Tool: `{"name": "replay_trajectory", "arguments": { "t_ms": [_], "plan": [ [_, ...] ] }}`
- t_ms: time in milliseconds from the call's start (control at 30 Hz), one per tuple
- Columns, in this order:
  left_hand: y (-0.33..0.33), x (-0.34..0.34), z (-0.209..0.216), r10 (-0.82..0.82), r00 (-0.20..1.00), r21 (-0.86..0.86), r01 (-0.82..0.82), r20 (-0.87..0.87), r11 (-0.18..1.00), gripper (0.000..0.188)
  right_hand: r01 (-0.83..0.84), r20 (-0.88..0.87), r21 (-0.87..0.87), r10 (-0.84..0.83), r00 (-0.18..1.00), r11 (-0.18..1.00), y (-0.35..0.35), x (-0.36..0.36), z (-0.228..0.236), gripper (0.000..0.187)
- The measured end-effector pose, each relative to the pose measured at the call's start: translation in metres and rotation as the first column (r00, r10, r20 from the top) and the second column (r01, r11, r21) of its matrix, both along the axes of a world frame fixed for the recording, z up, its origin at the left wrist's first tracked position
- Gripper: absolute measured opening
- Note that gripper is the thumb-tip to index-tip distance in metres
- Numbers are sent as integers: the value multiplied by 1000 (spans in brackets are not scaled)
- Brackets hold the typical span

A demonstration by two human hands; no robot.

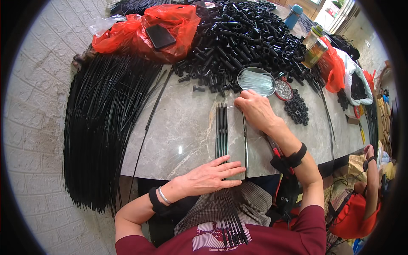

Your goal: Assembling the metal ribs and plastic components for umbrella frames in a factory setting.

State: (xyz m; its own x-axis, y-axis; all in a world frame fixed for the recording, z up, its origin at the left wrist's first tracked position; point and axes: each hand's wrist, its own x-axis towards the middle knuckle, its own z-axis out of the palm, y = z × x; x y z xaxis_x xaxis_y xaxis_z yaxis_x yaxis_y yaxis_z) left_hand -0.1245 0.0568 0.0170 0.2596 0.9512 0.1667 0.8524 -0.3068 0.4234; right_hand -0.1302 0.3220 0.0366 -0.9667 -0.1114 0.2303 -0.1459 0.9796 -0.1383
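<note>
Ok, blk rods [221,131] nr tee txt [224,250]

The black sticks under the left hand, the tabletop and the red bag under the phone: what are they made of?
The black sticks look like smooth plastic or coated fibre, slim and slightly shiny; I can't be sure. The tabletop seems polished stone, or a stone-look sheet: grey, pale-veined, reflecting a light. The red bag is probably plastic film, crinkly and glossy.
</note>
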Motion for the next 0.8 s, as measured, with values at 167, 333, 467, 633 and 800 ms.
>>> {"name": "replay_trajectory", "arguments": {
  "t_ms": [167, 333, 467, 633, 800],
  "plan": [
    [0, 0, 0, -1, 1000, -11, 1, 2, 1000, 56, -7, -25, -35, 6, 1000, 999, -1, -1, -1, 10],
    [0, 0, 1, -1, 1000, -7, 2, 4, 1000, 56, 2, -22, -18, -2, 1000, 1000, -2, 0, 0, 13],
    [0, 0, 1, 0, 1000, -11, 0, -9, 1000, 56, 11, -12, -1, -11, 1000, 1000, -2, 0, 0, 14],
    [0, 0, 0, -1, 1000, -8, 1, -19, 1000, 57, -4, -28, -17, 4, 1000, 1000, 0, 0, -1, 14],
    [1, 0, 3, 0, 1000, -13, 0, -16, 1000, 56, 14, -54, 4, -14, 998, 1000, -1, 1, -4, 12]
  ]
}}
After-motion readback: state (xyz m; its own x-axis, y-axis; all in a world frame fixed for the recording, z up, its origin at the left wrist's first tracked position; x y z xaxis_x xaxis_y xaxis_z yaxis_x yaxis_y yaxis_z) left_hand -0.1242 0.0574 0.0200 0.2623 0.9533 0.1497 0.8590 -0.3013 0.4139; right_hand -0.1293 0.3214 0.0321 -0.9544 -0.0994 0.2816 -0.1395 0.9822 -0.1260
